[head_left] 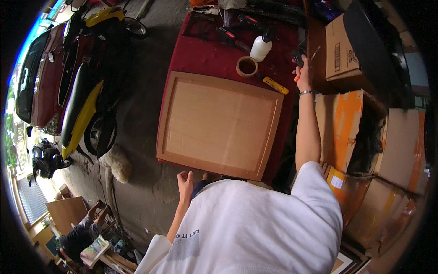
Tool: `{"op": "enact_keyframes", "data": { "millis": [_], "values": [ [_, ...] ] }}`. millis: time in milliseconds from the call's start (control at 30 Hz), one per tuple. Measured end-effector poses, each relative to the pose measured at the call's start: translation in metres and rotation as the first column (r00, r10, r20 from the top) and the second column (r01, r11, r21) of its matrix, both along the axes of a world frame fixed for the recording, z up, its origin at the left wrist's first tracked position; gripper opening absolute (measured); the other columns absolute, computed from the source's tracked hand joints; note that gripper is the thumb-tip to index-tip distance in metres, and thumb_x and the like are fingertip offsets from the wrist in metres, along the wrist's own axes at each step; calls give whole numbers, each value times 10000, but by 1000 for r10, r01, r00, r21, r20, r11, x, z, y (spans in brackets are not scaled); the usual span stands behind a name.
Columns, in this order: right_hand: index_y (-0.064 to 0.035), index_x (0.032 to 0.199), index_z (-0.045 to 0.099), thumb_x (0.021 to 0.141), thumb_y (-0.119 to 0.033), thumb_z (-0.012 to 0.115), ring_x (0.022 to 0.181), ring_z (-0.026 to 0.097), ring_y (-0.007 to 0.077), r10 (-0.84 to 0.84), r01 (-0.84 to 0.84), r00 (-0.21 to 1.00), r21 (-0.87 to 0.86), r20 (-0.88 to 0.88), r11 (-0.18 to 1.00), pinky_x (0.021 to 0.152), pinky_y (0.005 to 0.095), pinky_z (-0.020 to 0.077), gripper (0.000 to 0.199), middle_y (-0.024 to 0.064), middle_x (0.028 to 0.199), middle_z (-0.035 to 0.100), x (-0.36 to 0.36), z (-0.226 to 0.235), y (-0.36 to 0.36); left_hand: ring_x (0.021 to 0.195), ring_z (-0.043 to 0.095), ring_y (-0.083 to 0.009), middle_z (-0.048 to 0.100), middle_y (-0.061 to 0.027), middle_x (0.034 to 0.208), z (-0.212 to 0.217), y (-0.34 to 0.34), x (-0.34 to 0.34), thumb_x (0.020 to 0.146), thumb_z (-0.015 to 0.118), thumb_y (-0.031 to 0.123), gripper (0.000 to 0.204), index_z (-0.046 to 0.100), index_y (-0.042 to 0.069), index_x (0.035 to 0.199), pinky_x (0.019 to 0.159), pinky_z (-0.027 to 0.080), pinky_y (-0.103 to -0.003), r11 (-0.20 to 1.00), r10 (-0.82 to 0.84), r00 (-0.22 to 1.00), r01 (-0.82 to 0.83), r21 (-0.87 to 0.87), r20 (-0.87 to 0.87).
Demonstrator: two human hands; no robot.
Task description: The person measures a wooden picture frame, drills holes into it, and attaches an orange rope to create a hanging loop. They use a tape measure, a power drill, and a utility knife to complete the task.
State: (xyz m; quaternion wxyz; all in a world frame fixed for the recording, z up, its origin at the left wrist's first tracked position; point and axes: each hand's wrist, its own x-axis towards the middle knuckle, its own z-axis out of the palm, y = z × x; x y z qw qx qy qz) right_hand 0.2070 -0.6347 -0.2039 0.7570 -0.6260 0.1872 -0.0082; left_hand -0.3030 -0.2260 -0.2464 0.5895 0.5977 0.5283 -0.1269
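My right hand (pixel 303 76) is stretched out past the table's right side. Its fingers are closed around a slim tool with an orange end (pixel 296 79) and a thin shaft, which looks like a screwdriver. Beside those fingers is a small black object (pixel 299 57), too dark to name. Near the table's front left corner hangs my left hand (pixel 185 182), fingers curled in, with nothing visible in them. A framed wooden panel (pixel 219 123) lies flat on the red cloth (pixel 200 55). Behind it are a yellow utility knife (pixel 275 85), a bowl of dark contents (pixel 247 66) and a white bottle (pixel 261 48).
Black-and-red hand tools (pixel 233 39) lie at the table's far end. Cardboard boxes (pixel 340 123) crowd the right side. To the left stand a yellow and black motorcycle (pixel 86 105) and a dark red car (pixel 50 77). Another person (pixel 75 237) works at lower left.
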Motion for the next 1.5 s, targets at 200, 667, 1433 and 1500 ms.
{"op": "enact_keyframes", "data": {
  "millis": [200, 667, 1433, 1500],
  "values": [
    [5, 949, 668, 991, -584, 492, 404, 338, 90, 142, -135, 990, 335, 2, 933, 482, 276, 368, 617, 71, 707, 671, -169, 66, 42, 1004, 642, -160, 658, -94, 1112, 50, -30, 65, 1037, 595, 163, 266, 578, -31, 1217, 862, 537, -290, 960, -180, 858, 260, -103, 481],
    [-23, 1204, 630, 968, -214, 697, 746, 595, 86, 478, -516, 838, -93, -264, 852, 652, 255, 488, 310, 35, 847, 648, -473, 63, 192, 1072, 612, -162, 613, -90, 1193, 89, -27, 3, 885, 792, 159, 620, 447, 13, 1378, 907, 538, -320, 743, -183, 738, 536, -401, 649],
    [-96, 1031, 569, 1007, -257, 655, 475, 403, 23, -16, -160, 871, -315, -492, 935, 408, 215, 361, 185, -17, 781, 539, -527, -77, 32, 1062, 618, -198, 572, -81, 1146, -29, 291, 39, 876, 752, 8, 690, 341, 95, 1424, 933, 545, -389, 990, 37, 741, -117, 76, 670],
    [-71, 1056, 569, 1006, -259, 654, 461, 412, 35, -38, -150, 870, -337, -491, 929, 405, 223, 362, 213, 5, 786, 558, -531, -83, 41, 1025, 603, -167, 567, -61, 1119, -45, 290, 51, 850, 764, -40, 680, 369, 97, 1387, 915, 541, -350, 981, -146, 747, 25, 192, 649]
  ]
}}
